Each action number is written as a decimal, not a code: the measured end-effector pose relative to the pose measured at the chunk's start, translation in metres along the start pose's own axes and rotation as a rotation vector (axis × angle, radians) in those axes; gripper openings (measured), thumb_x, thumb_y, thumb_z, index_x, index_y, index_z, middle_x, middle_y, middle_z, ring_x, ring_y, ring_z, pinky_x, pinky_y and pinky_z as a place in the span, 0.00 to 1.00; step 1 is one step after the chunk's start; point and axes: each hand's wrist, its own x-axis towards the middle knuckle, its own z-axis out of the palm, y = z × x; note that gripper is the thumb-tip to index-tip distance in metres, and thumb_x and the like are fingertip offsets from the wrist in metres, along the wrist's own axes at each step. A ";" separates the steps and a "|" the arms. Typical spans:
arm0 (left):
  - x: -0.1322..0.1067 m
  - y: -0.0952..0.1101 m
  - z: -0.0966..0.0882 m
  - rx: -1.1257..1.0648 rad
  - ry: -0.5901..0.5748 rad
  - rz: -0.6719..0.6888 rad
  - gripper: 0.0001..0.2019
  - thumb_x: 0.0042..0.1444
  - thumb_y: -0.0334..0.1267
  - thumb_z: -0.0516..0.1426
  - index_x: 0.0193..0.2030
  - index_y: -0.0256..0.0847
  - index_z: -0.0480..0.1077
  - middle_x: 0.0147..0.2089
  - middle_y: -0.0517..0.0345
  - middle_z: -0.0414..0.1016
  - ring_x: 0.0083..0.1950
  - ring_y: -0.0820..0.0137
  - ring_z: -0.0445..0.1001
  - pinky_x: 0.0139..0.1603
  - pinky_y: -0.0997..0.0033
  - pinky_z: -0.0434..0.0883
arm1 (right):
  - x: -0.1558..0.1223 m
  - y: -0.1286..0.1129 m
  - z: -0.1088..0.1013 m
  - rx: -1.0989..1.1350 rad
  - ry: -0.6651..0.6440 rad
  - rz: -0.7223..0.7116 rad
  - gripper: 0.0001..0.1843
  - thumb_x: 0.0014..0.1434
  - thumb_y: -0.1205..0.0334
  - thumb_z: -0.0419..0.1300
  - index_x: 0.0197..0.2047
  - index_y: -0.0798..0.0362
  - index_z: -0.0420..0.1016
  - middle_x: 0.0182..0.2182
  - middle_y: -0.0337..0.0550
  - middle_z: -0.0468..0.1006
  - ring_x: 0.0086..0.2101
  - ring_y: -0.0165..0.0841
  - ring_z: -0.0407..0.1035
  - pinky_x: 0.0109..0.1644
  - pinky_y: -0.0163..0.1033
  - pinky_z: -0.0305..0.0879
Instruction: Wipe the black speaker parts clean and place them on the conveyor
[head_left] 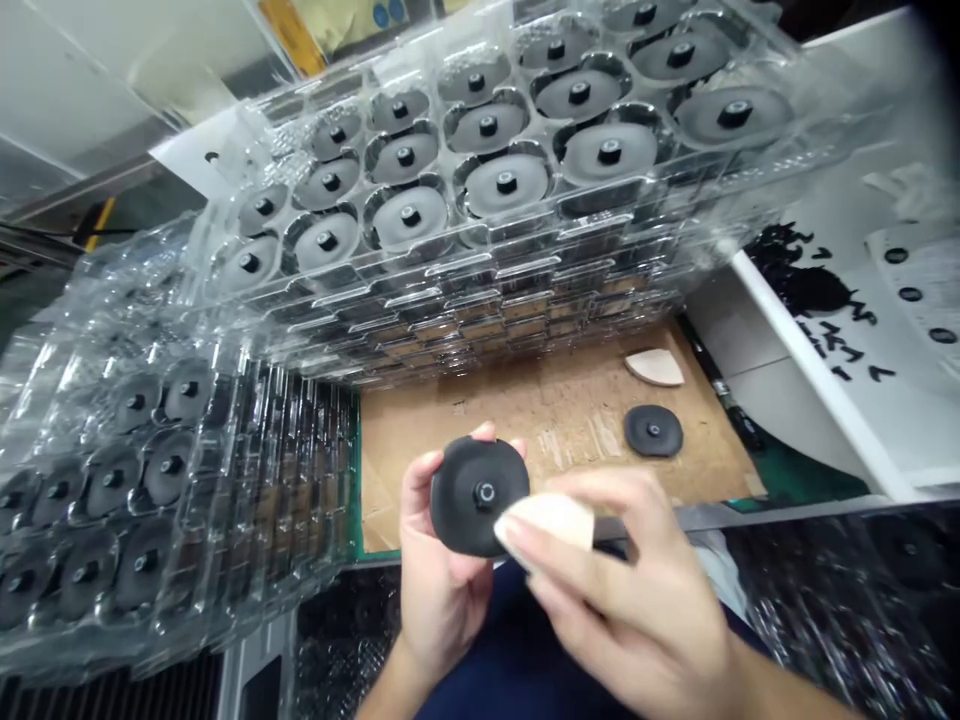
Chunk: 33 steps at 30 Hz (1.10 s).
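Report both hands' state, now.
Left hand: closed around the edge of a black rounded disc, stem facing up.
Right hand: closed, pinching a cream-colored pad at the disc's edge.

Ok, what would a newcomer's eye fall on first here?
Probably the stack of clear trays across the top, loaded with grey discs. Then, low in the picture, the left hand holding a black disc and the right hand holding a cream pad.

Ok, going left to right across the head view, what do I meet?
Lower-left tray stack, black disc in the left hand, pale pad in the right hand, loose black disc, small black pieces.
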 end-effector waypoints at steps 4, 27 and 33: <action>0.000 -0.003 0.001 0.026 0.030 0.084 0.24 0.35 0.38 0.70 0.40 0.62 0.71 0.49 0.69 0.77 0.52 0.62 0.75 0.53 0.62 0.71 | -0.003 -0.004 0.006 0.011 -0.016 0.043 0.14 0.57 0.71 0.58 0.45 0.53 0.79 0.40 0.50 0.71 0.41 0.37 0.67 0.44 0.43 0.68; 0.000 -0.005 -0.005 -0.016 0.059 0.070 0.25 0.34 0.39 0.70 0.42 0.60 0.72 0.49 0.66 0.76 0.51 0.63 0.75 0.52 0.64 0.72 | 0.004 -0.006 0.009 0.014 -0.068 0.017 0.13 0.57 0.70 0.59 0.44 0.52 0.79 0.38 0.48 0.73 0.40 0.36 0.68 0.42 0.42 0.69; 0.003 -0.007 -0.008 -0.026 0.106 0.026 0.24 0.39 0.37 0.69 0.46 0.57 0.70 0.52 0.63 0.76 0.53 0.62 0.74 0.50 0.67 0.73 | -0.001 0.008 0.013 0.070 -0.051 0.080 0.14 0.56 0.69 0.60 0.45 0.50 0.79 0.41 0.48 0.72 0.42 0.36 0.68 0.44 0.42 0.69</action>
